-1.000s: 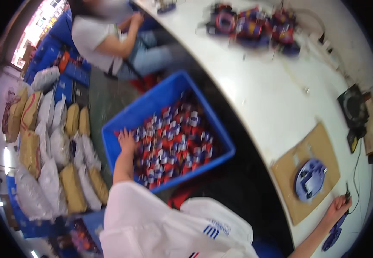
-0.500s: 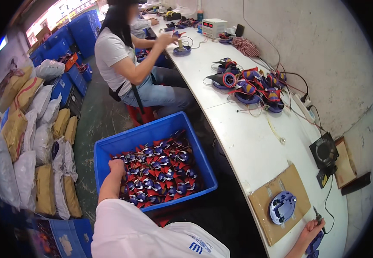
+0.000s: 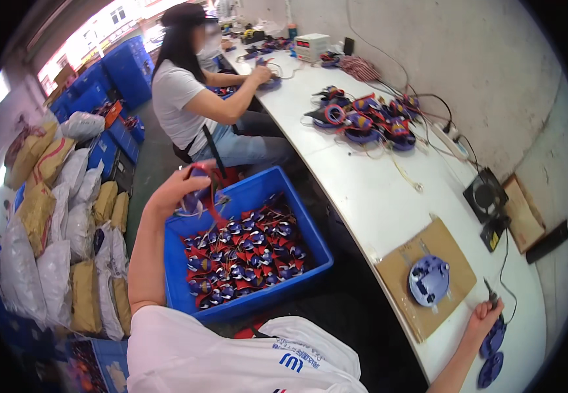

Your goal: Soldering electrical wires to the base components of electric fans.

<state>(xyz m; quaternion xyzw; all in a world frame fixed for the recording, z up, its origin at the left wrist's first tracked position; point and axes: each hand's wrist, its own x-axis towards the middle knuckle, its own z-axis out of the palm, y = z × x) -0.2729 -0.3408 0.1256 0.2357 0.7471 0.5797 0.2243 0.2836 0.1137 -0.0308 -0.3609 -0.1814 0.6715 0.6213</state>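
My left hand (image 3: 174,190) is raised over the far left corner of a blue bin (image 3: 328,262), its fingers closed round a red and purple plastic part (image 3: 195,183) with thin wires. Many similar red, purple and white parts (image 3: 244,255) fill the bin. At the right, my right hand (image 3: 483,319) grips a slim pointed tool that looks like a soldering iron (image 3: 491,291); a dark cord runs nearby. Left of that hand, an oval purple shell (image 3: 430,280) lies on a cardboard sheet (image 3: 398,262). Purple pieces (image 3: 491,370) lie beside my right wrist.
Wired purple and red assemblies (image 3: 369,121) are heaped farther up the white table (image 3: 336,173). A small black fan (image 3: 485,193) stands near the wall. A co-worker (image 3: 189,98) sits at the table beyond the bin. Sacks (image 3: 68,229) line the left side.
My left hand has come up out of the bin, now with a red and purple part in it. My right hand keeps the tool, a little higher in view. The co-worker's hands have lowered.
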